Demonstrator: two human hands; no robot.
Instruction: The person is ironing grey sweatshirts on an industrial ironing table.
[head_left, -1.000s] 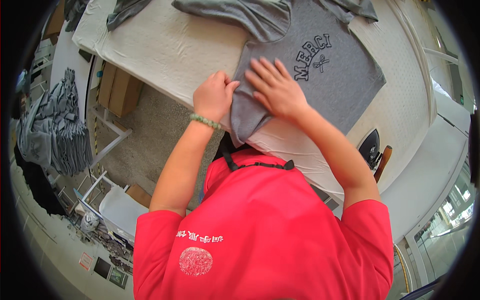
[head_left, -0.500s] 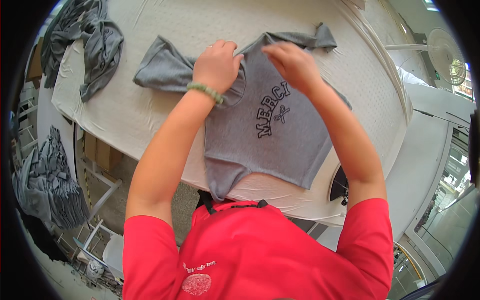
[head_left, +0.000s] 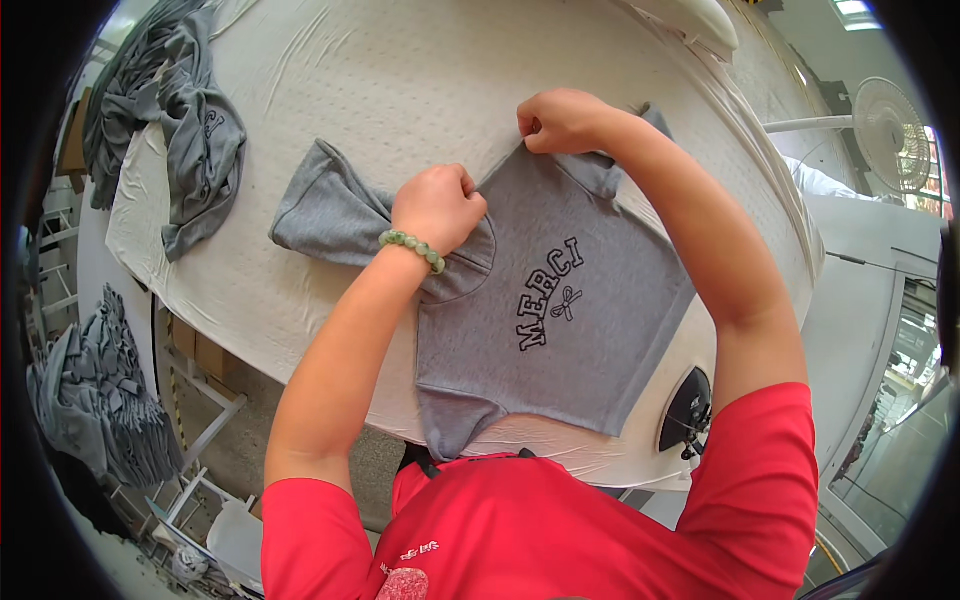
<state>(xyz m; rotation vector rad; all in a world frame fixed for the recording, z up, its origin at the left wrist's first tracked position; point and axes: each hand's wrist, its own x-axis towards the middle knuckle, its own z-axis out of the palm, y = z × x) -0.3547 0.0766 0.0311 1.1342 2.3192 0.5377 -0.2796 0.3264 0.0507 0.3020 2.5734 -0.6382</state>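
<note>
Both fists pinch the grey shirt [head_left: 560, 330] at its shoulders, left hand [head_left: 437, 208] by the collar, right hand [head_left: 560, 120] farther off, spreading it flat mid-table [head_left: 400, 90]; next likely comes smoothing and squaring its sleeves.

A grey sweatshirt [head_left: 560, 340] with dark lettering lies flat on the white padded tabletop [head_left: 420, 90]. The left hand [head_left: 437, 208], a green bead bracelet [head_left: 412, 249] at its wrist, is closed at the collar; the right hand [head_left: 560, 122] pinches a shoulder. More grey garments [head_left: 185, 120] are heaped far left.
</note>
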